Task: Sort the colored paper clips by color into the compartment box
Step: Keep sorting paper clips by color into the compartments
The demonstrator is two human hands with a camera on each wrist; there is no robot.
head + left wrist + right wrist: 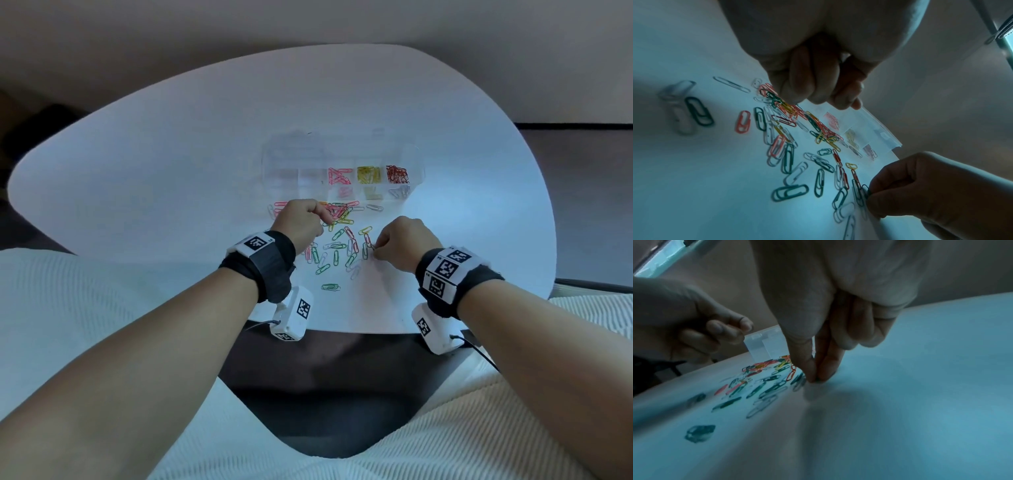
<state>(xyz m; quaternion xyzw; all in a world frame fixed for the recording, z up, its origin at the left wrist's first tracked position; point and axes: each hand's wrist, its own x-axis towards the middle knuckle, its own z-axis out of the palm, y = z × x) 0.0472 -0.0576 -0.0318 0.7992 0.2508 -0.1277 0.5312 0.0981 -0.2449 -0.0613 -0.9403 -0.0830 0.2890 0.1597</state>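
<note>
Loose paper clips (337, 241) in green, red, pink, yellow and white lie scattered on the white table (171, 164). Behind them stands the clear compartment box (284, 164), with pink clips (339, 176), yellow clips (368, 174) and red clips (396, 174) in separate cells. My right hand (374, 249) pinches a green paper clip (865, 189) between thumb and forefinger at the pile's right edge, down on the table (920, 369). My left hand (323, 219) hovers with curled fingers (813, 84) over the pile's far end; no clip shows in it.
The box's left cells look empty from the head view. One green clip (330, 287) lies apart, nearer the table's front edge. White ribbed fabric (85, 308) covers my lap on both sides, with a dark floor gap (335, 387) between.
</note>
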